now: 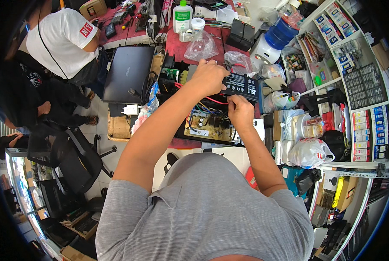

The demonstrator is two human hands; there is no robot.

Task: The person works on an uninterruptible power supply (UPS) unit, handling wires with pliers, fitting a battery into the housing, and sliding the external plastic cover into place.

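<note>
Head view, looking down: the left hand [208, 77] is curled closed around the left end of one small black rectangular battery [242, 85], holding it above the bench. The right hand [240, 112] sits just below the battery's lower edge, fingers pinched together at the wires there; one red wire [212, 100] runs between the two hands. Directly under them lies one tan circuit board [208, 126] with blue and black wires over it, set in a black tray-like case.

Farther out on the red-topped workbench [177, 43] lie one closed black laptop [128, 74], one white bottle with a green label [182, 16], one small white jar [198, 24], two clear plastic bags [201, 45] and two black boxes [241, 34] side by side. One white bag [310, 152] rests at the right, its contents hidden.

Right of the bench, white shelves [355, 69] hold rows of small packets and compartment trays of tiny parts. At the left, another person in a white shirt [59, 41] bends over the bench, beside black office chairs [79, 156] on a pale tiled floor.
</note>
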